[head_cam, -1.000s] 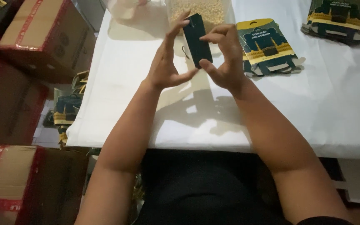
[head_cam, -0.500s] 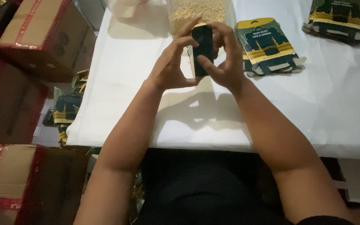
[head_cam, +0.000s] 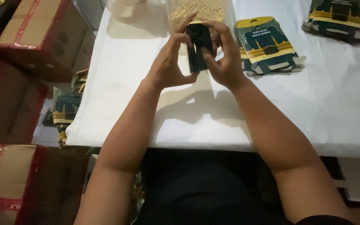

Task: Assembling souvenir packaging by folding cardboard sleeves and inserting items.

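A small dark green carton (head_cam: pixel 197 46) stands upright between my two hands above the white table (head_cam: pixel 146 104). My left hand (head_cam: pixel 169 62) grips its left side, fingertips on the top edge. My right hand (head_cam: pixel 223 58) wraps the right side, thumb pressed on its front face. Part of the carton is hidden behind my fingers.
A stack of flat dark green and yellow carton blanks (head_cam: pixel 267 43) lies just right of my hands, another stack (head_cam: pixel 338 18) at the far right. A clear container of pale beans (head_cam: pixel 194 10) stands behind. Taped cardboard boxes (head_cam: pixel 42 37) and fallen blanks (head_cam: pixel 65 108) sit left of the table.
The dark carton was tilted and loosely held by my fingertips; now it stands upright and both hands have closed in around it, slightly higher.
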